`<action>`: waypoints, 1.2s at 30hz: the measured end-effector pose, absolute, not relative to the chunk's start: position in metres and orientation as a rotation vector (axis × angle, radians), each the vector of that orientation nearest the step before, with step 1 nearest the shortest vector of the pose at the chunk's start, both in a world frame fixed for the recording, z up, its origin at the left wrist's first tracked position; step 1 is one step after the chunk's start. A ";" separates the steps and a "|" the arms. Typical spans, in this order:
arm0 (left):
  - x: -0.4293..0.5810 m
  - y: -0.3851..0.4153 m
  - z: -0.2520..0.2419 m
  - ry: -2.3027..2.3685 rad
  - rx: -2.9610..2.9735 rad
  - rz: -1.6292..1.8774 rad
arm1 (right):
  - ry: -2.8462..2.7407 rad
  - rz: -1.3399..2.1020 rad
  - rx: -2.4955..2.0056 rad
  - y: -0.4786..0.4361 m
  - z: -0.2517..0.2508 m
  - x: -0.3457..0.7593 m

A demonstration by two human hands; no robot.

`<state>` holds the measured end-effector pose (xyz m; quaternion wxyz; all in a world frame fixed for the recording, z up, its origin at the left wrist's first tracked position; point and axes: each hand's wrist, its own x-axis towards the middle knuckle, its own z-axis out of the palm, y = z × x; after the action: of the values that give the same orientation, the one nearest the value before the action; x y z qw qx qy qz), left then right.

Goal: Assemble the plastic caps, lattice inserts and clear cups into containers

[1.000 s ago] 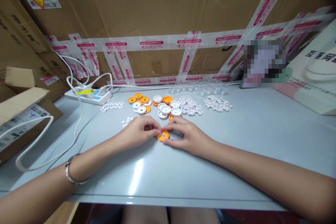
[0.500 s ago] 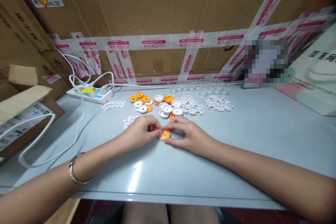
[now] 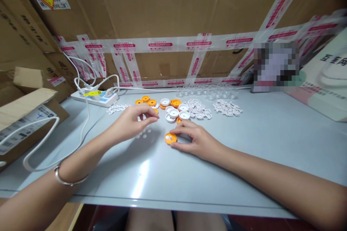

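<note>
My right hand (image 3: 197,140) pinches an orange round plastic cap (image 3: 167,142) by its rim, between thumb and fingers, low over the table. A small white piece (image 3: 169,137) sits at the cap's middle. Up and to the left, my left hand (image 3: 135,119) hovers with fingers curved and no held thing visible. Beneath it lie small white round pieces (image 3: 144,134), partly hidden by the hand. Orange caps (image 3: 145,99) and white caps (image 3: 174,113) lie in loose piles behind both hands.
White lattice-like pieces (image 3: 227,108) and clear cups (image 3: 206,91) are at the back. White discs (image 3: 118,108) lie near a power strip (image 3: 105,99) with looping cables. An open carton (image 3: 29,115) is at left, a pixelated upright object (image 3: 275,66) at right. Big cardboard boxes (image 3: 162,7) wall the back.
My left hand has come off the orange cap and moved up and left, over the small white pieces. My right hand keeps its grip on the cap in nearly the same place.
</note>
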<state>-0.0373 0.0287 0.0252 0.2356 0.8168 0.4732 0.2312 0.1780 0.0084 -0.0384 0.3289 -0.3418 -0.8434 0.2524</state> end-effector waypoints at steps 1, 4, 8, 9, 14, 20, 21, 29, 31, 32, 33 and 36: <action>-0.044 0.031 0.029 1.309 2.302 0.566 | -2.205 0.661 -0.896 0.008 -0.039 0.178; -0.061 0.037 0.032 1.253 2.436 0.268 | -2.203 0.660 -0.901 0.008 -0.039 0.178; -0.064 0.040 0.026 1.219 2.442 0.116 | -2.199 0.652 -0.912 0.008 -0.039 0.179; -0.061 0.040 0.024 1.235 2.435 0.105 | -2.196 0.658 -0.916 0.008 -0.039 0.180; -0.050 0.040 0.017 1.379 2.396 0.044 | -2.145 0.683 -0.932 0.007 -0.037 0.179; -0.052 0.036 0.021 1.321 2.497 0.008 | -2.009 0.602 -0.826 0.003 -0.032 0.182; -0.052 0.035 0.021 1.314 2.537 0.013 | -1.979 0.587 -0.815 0.002 -0.031 0.183; -0.025 0.007 0.008 0.948 2.672 0.878 | -1.893 0.488 -0.763 -0.002 -0.023 0.180; -0.017 -0.002 0.005 0.870 2.615 1.014 | -1.918 0.496 -0.727 -0.004 -0.023 0.177; -0.014 -0.005 0.004 0.859 2.592 1.052 | -1.927 0.505 -0.706 -0.005 -0.023 0.176; -0.011 -0.008 0.004 0.864 2.572 1.079 | -1.933 0.513 -0.686 -0.006 -0.024 0.176; -0.011 -0.009 0.005 0.904 2.517 1.098 | -1.927 0.524 -0.659 -0.007 -0.025 0.175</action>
<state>-0.0110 -0.0091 0.0054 0.1249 0.8639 0.3101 0.3768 0.1753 -0.0066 -0.0252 0.4961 -0.2721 -0.7956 0.2165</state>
